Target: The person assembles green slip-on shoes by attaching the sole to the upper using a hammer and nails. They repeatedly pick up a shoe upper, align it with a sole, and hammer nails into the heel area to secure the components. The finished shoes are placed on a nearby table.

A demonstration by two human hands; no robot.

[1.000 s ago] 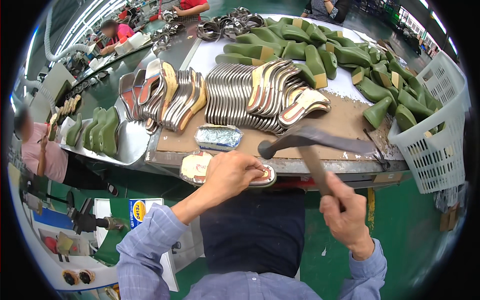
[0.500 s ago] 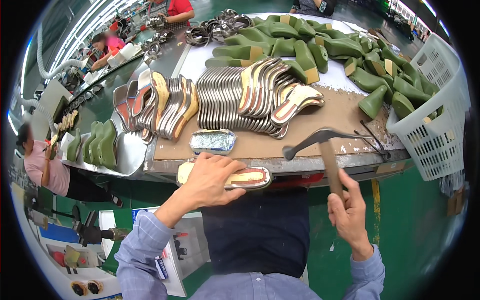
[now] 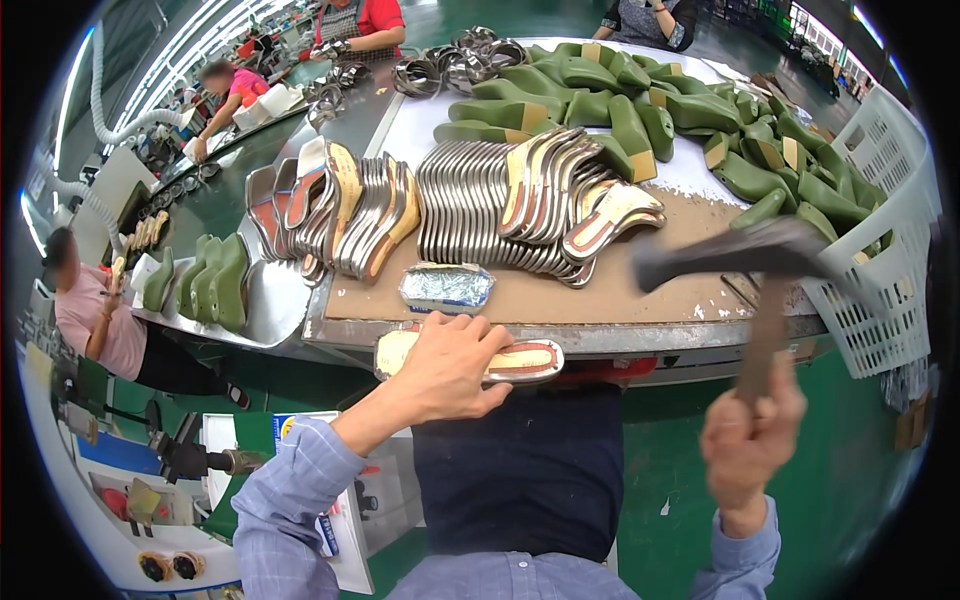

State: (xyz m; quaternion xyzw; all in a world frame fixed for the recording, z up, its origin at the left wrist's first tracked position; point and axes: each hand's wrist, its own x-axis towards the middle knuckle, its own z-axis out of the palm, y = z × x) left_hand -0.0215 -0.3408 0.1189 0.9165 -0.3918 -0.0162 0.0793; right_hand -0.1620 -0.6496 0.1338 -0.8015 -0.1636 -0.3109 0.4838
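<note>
My left hand (image 3: 448, 362) grips a shoe insole (image 3: 528, 360) from above at the table's front edge, its fingers over the middle. The insole has a cream face, a reddish patch towards its right end and a shiny metallic rim. What lies under it is hidden. To the right, my right hand (image 3: 748, 440) is closed round the wooden handle of a hammer (image 3: 763, 335). The dark hammer head is raised apart from the insole, and both hand and hammer are smeared by motion. Just behind the left hand lies a foil-wrapped block (image 3: 447, 290).
Rows of stacked insoles (image 3: 465, 205) stand on the brown table board (image 3: 375, 310). Green shoe lasts (image 3: 700, 105) are heaped behind, beside a white plastic basket (image 3: 880, 300). Further lasts (image 3: 215, 285) stand on a metal tray at left. A person in pink (image 3: 110, 315) works there.
My right hand has moved right with the hammer, whose head is higher and further from the insole. The left hand keeps its hold. The whole view has shifted slightly.
</note>
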